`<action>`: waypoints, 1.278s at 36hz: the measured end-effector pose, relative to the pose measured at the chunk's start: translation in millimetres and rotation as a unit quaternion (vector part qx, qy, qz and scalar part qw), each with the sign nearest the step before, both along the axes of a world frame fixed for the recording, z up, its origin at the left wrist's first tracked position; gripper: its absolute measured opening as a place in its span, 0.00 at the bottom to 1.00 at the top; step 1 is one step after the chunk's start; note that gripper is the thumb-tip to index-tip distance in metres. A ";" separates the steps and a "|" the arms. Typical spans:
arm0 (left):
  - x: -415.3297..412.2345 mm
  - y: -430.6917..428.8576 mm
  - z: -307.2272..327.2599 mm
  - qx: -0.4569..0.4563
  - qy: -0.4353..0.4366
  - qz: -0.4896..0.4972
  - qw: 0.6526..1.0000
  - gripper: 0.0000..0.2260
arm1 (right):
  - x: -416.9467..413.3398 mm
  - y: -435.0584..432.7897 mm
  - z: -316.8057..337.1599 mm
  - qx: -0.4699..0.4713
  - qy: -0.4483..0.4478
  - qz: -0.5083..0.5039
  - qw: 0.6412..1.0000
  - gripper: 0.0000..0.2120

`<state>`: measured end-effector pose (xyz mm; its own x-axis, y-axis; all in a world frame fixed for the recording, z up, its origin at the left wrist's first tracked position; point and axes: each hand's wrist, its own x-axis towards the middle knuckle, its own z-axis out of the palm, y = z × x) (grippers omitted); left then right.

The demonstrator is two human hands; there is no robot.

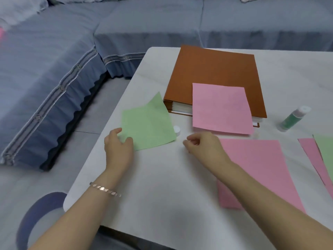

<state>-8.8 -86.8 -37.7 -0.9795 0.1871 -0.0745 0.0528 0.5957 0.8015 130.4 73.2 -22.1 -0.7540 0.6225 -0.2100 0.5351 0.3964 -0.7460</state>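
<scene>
A green paper sheet (149, 123) lies on the white table (162, 186), its far corner curling up. My left hand (118, 148) pinches its near left corner, thumb on top. My right hand (203, 147) hovers just right of the sheet with fingers loosely curled and nothing visible in them. A small white cap (177, 130) peeks out from under the green sheet's right edge. A pink square paper (221, 109) rests on the front of a brown binder (216, 69). A larger pink sheet (257, 168) lies under my right forearm.
A green glue bottle (292, 119) without its cap lies at the right. More pink paper (313, 156) and green paper (327, 152) sit at the right edge. A blue sofa (54, 69) wraps around the table's left and far sides.
</scene>
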 end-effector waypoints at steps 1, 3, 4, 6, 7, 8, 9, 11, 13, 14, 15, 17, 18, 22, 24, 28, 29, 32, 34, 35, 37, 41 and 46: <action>-3.7 -1.7 -1.5 -0.011 -0.022 0.007 1.000 0.20 | -12.3 -4.0 -1.9 -0.009 -0.009 -0.004 1.000 0.14; -6.6 -5.0 -4.1 -0.012 -0.051 0.007 0.999 0.21 | -31.3 -10.7 -4.3 -0.027 -0.018 -0.010 0.999 0.15; -6.9 -6.5 -5.5 -0.009 -0.057 0.000 0.998 0.21 | -38.4 -13.2 -5.7 -0.035 -0.018 -0.013 0.999 0.14; -7.5 -9.5 -8.1 -0.006 -0.061 -0.013 0.998 0.21 | -48.3 -17.9 -8.1 -0.035 -0.020 -0.024 0.999 0.14; -7.9 -10.7 -8.5 -0.002 -0.062 -0.018 0.998 0.21 | -51.8 -20.4 -9.5 -0.029 -0.018 -0.034 0.999 0.13; -8.1 -11.8 -8.1 0.002 -0.061 -0.022 0.998 0.21 | -54.2 -22.7 -11.3 -0.022 -0.012 -0.047 0.999 0.13; -8.8 -12.5 -8.4 0.005 -0.061 -0.026 0.998 0.21 | -55.9 -25.1 -12.8 -0.017 -0.004 -0.059 0.998 0.12; -9.3 -14.8 -7.7 0.013 -0.063 -0.032 0.997 0.21 | -55.5 -29.2 -11.1 -0.014 0.023 -0.067 0.997 0.10; -9.3 -16.9 -7.4 0.025 -0.069 -0.028 0.997 0.22 | -50.0 -31.5 -3.2 -0.002 0.059 -0.046 0.997 0.08; -8.3 -17.4 -6.0 0.032 -0.070 -0.026 0.997 0.23 | -45.4 -31.6 2.5 0.003 0.081 -0.032 0.996 0.07; -7.1 -16.9 -3.9 0.038 -0.072 -0.022 0.996 0.23 | -39.4 -31.1 9.0 0.001 0.107 -0.023 0.994 0.06; -3.4 -12.0 2.8 0.061 -0.085 -0.008 0.995 0.24 | -23.8 -28.1 24.6 -0.030 0.155 -0.017 0.987 0.07; -0.5 -9.1 7.8 0.082 -0.108 -0.002 0.991 0.26 | -14.2 -25.0 31.9 -0.053 0.176 -0.020 0.983 0.09; 14.5 8.7 25.5 0.189 -0.210 -0.014 0.959 0.18 | 32.0 -5.9 56.8 -0.138 0.230 -0.034 0.963 0.06; 26.8 20.7 32.9 0.249 -0.236 -0.035 0.939 0.08 | 56.5 5.0 61.9 -0.143 0.229 -0.046 0.962 0.06; 53.5 45.0 41.8 0.243 -0.238 -0.102 0.935 0.10 | 102.4 24.5 61.6 -0.119 0.193 -0.077 0.971 0.06; 60.8 50.9 42.6 0.238 -0.236 -0.116 0.935 0.10 | 112.9 29.2 60.1 -0.118 0.182 -0.085 0.972 0.06; 85.1 66.6 41.2 0.219 -0.239 -0.161 0.932 0.10 | 144.0 42.7 54.1 -0.125 0.155 -0.111 0.974 0.05; 102.7 76.6 40.2 0.213 -0.243 -0.190 0.927 0.10 | 164.1 51.9 50.1 -0.114 0.126 -0.119 0.978 0.04; 110.7 81.3 38.2 0.207 -0.247 -0.202 0.925 0.10 | 174.0 57.4 47.1 -0.101 0.107 -0.124 0.981 0.04; 126.7 90.6 34.5 0.193 -0.265 -0.224 0.918 0.11 | 194.1 69.4 39.9 -0.059 0.060 -0.137 0.987 0.05; 152.7 109.3 17.3 0.151 -0.292 -0.263 0.907 0.11 | 229.6 93.6 20.7 0.113 -0.053 -0.154 0.980 0.04; 162.1 130.7 3.0 0.096 -0.250 -0.296 0.917 0.13 | 245.9 116.3 4.1 0.190 -0.169 -0.191 0.948 0.22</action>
